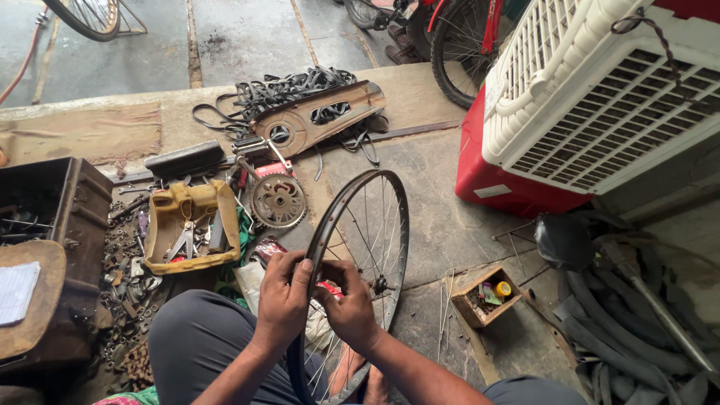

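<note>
A bare bicycle wheel rim (396,217) with thin spokes and a hub (380,285) stands upright between my knees. My left hand (282,296) grips the rim's near left edge, fingers curled over it. Just to the right, my right hand (348,307) pinches something small at the rim, probably a spoke end; the fingers hide it. Both hands nearly touch each other.
A yellow cut-open can (190,225) of tools, a chainring (278,200), a chain guard (319,116) and black tubes lie ahead. A rusty toolbox (67,217) is left. A small wooden box (487,296), a red-and-white air cooler (592,97) and old tyres (630,337) are right.
</note>
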